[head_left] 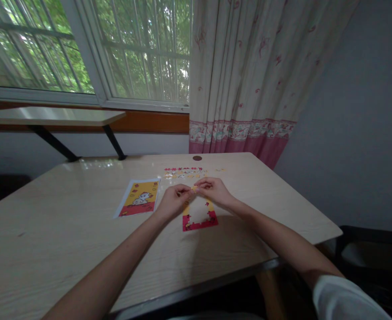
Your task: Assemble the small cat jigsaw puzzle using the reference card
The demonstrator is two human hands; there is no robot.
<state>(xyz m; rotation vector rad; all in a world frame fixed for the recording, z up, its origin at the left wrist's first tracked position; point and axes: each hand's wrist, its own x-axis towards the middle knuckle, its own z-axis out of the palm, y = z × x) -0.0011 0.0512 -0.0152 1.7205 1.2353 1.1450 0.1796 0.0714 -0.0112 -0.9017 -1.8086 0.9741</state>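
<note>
Pinching a small yellow puzzle piece [194,189], left hand [173,200] and right hand [215,191] meet, fingertips closed on it, near the far part of the puzzle border [200,226]. Loose pieces [183,169] farther off; picture sheet [140,200] left, on bench [65,226].

- White shelf [65,117] on black legs [114,142], left part of the table's [58,226] far edge
- Brown round disc [197,158] near the far edge
- Barred window [145,53] beyond that edge
- Flowered curtain [239,71] with pink hem, behind the far right corner
- Black chair [372,234] by the near right corner
</note>
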